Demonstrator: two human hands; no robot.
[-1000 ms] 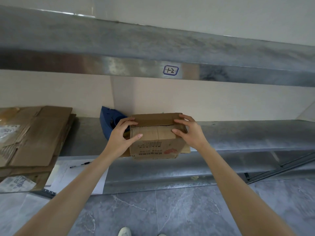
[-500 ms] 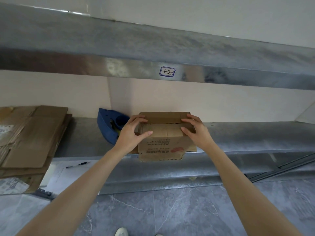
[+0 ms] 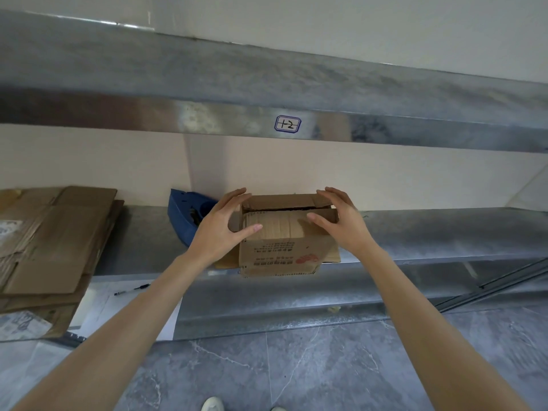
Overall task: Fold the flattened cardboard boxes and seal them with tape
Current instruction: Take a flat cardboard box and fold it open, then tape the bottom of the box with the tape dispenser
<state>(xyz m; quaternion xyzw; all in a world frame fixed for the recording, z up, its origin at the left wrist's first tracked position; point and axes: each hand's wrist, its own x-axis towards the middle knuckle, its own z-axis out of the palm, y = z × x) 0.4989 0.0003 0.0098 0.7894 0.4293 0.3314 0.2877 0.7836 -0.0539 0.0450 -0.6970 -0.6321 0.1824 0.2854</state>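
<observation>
**Box** (image 3: pixel 284 250). Small, brown, with print on the front. It stands at the front edge of the middle shelf (image 3: pixel 444 232), just right of the blue tape dispenser (image 3: pixel 185 215). The top flaps are folded in: the near one lies flat and the far one is slightly raised, with a dark gap between them. We see no tape on the seam. Loose flaps jut out at the base on both sides.

**Left hand** (image 3: pixel 221 229). Fingers spread and nearly straight, arched over the left top corner. The thumb rests on the near flap. It pinches nothing.

**Right hand** (image 3: pixel 341 223). Mirrors the left: fingers spread above the right corner, thumb on the near flap, gripping nothing.

**Change.** A second ago our fingers were curled down on the top, pressing the far flap shut. Now they have lifted and fanned out, and the gap along the seam has opened.

**Meaning.** We judge the fold formed but unsecured, since the flaps spring up once the pressure goes. Taping comes next. One hand should hold the seam closed while the other fetches the dispenser, and the left is nearer to it.

**Other holdings.** A stack of flat boxes (image 3: pixel 53 238) at the shelf's left end, well apart from the box and still to be folded. A pen (image 3: pixel 130 290) on paper (image 3: pixel 98 307) below.
</observation>
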